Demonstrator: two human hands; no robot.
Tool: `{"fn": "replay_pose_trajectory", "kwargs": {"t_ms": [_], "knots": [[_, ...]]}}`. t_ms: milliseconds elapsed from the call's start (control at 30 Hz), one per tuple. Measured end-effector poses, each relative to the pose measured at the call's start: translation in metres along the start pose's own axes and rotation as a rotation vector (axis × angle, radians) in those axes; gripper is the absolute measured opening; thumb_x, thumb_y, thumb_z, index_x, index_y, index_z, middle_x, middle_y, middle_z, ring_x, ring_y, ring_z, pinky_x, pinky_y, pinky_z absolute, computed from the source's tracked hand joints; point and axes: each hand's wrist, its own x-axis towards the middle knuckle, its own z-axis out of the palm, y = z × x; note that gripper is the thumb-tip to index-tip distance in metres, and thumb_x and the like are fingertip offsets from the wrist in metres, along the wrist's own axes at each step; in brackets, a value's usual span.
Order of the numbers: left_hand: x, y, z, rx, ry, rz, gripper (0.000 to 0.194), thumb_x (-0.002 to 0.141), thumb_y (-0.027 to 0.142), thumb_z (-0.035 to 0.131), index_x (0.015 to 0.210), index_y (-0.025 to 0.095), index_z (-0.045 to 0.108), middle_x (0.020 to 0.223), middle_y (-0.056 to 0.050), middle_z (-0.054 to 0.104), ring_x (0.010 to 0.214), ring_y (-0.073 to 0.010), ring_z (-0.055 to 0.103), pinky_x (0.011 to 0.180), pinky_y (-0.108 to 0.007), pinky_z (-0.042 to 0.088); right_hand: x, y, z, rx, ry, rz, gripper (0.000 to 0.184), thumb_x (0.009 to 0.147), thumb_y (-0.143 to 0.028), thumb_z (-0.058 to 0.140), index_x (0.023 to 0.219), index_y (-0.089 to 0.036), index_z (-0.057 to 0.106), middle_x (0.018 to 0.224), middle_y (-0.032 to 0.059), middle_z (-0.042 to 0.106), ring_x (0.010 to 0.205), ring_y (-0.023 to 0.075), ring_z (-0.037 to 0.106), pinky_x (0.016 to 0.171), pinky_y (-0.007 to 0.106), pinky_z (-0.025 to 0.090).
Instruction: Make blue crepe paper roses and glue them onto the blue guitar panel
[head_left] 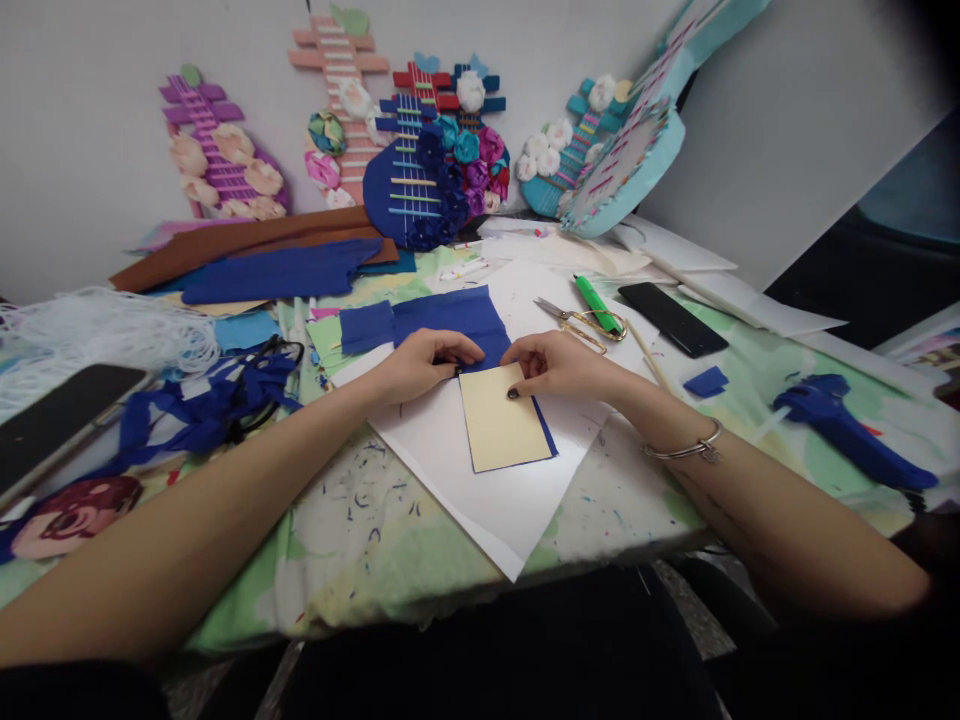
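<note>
A small cream rectangle of card or paper (504, 425) lies over blue crepe paper, whose edge shows along its right and bottom sides. My right hand (559, 365) pinches the top right of this cream piece, thumb on top and fingers curled behind. At its top left corner, my left hand (431, 365) has bent fingers closed at the edge of the blue crepe paper (457, 312); part of that grip is hidden. Another folded blue piece (366, 328) sits left of it. Everything rests on a white sheet (420, 430).
Gold-handled scissors (585, 325), a green marker (598, 302) and a black phone (673, 318) lie to the right, with a blue glue gun (855, 430) farther out. Blue strips (187, 410) and white cord (112, 335) are at left. Decorated guitar shapes (409, 180) lean on the wall.
</note>
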Motion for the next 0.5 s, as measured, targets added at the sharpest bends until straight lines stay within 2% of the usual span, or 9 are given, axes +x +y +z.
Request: {"fn": "replay_pose_trajectory", "kwargs": {"t_ms": [500], "knots": [[-0.0001,0.0015,-0.0005,0.001,0.0,-0.007,0.031,0.073,0.007,0.051,0.098,0.016,0.067,0.1,-0.006,0.07,0.092,-0.0168,0.064,0.087,-0.034,0.05,-0.0002,0.0005,0.0002,0.0,0.013,0.002,0.034,0.064,-0.031,0.076,0.094,-0.017,0.068,0.069,0.0008,0.063,0.064,0.0139,0.057,0.059,0.026,0.041]]}}
